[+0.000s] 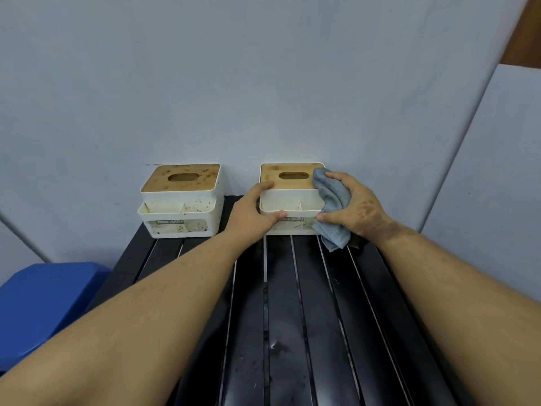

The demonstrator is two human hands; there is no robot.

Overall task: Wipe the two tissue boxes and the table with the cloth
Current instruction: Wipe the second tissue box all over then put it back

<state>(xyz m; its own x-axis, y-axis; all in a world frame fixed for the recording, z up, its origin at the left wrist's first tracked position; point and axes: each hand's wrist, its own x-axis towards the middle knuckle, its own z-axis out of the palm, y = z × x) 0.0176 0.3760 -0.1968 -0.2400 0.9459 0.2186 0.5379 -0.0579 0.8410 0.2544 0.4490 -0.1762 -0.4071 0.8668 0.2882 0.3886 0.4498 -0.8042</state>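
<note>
Your left hand fingers clamp the right tissue box on the counter, your right hand fingers clamp the cloth against its right side.

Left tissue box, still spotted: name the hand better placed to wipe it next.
Right hand: it holds the cloth. The left hand is nearer the left tissue box but bare, bracing the right tissue box.

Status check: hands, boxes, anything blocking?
Left hand steadying right tissue box. Right hand pressing blue cloth on its right side. Left tissue box stained, untouched. Nothing in the way.
</note>
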